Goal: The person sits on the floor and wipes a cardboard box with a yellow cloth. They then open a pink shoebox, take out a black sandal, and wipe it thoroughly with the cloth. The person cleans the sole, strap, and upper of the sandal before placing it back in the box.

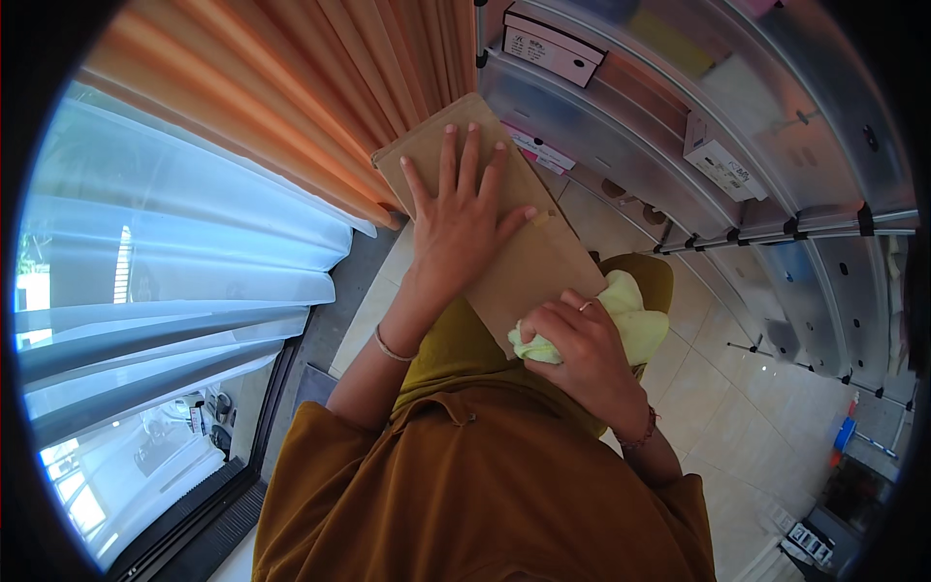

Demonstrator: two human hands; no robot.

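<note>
A flat brown cardboard box (534, 254) lies slantwise over my lap, with a small piece of tape near its right edge. My left hand (462, 211) rests flat on its upper part, fingers spread and holding nothing. At the box's near right corner, my right hand (574, 338) is closed around a bunched pale yellow-green cloth (636, 320). Part of the cloth hangs out to the right of that hand, over my knee. What is inside the box cannot be seen.
Orange curtains (313, 94) hang beyond the box, and sheer white curtains (189, 240) cover the glass at left. Shelves with translucent covers (618, 124) stand at right, holding a pink shoebox (553, 47) and a white shoebox (724, 164). Below is a tiled floor (720, 393).
</note>
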